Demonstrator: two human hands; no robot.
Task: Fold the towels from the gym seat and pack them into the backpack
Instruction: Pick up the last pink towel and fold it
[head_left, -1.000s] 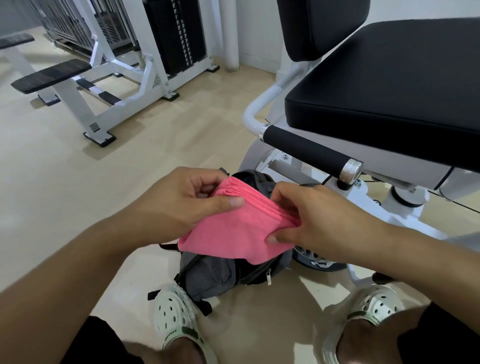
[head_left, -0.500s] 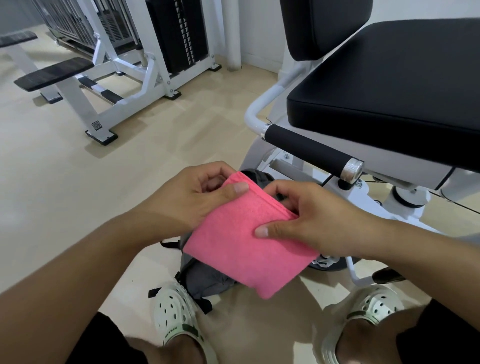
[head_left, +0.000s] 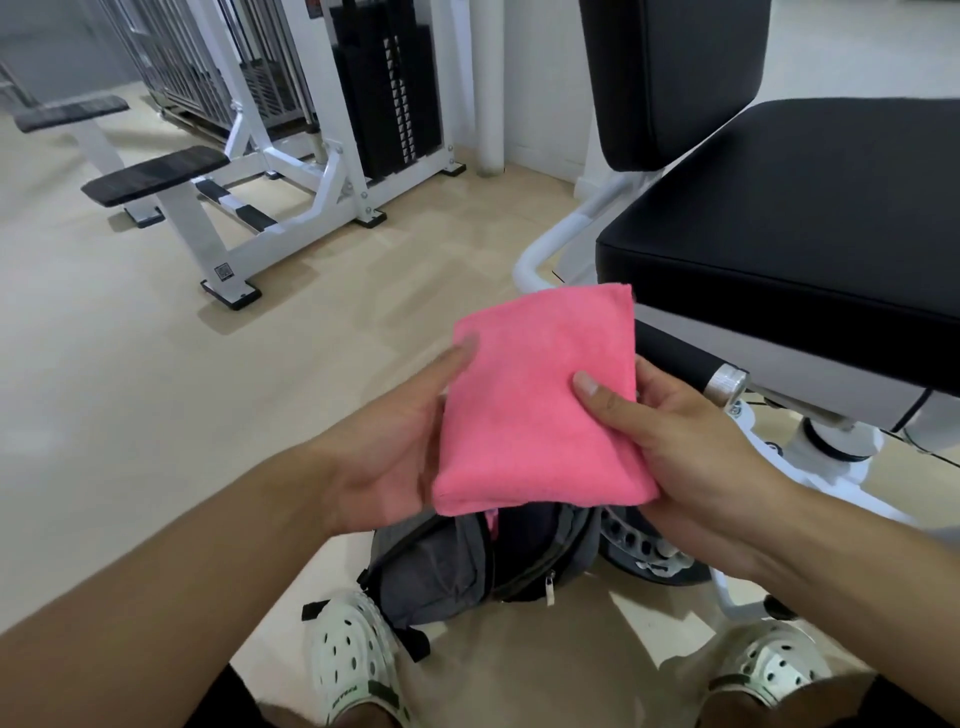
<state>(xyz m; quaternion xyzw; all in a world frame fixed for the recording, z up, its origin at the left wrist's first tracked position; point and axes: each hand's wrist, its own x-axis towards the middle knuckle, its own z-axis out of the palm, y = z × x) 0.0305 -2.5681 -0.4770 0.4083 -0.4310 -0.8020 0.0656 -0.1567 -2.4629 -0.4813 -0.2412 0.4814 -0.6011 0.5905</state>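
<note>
Head view looks down past two white clogs (head_left: 353, 670) planted on the floor, with the grey backpack (head_left: 452, 566) standing unzipped between them and a sliver of pink showing inside. Above its mouth, both hands hold the folded pink towel (head_left: 540, 405): the left hand (head_left: 384, 457) cups its left edge, thumb pressed along it, while the right hand (head_left: 691, 457) pinches the right edge, thumb on top and fingers curled underneath. Beyond, the black gym seat (head_left: 779, 218) fills the right; a white weight machine (head_left: 291, 156) stands farther left.
</note>
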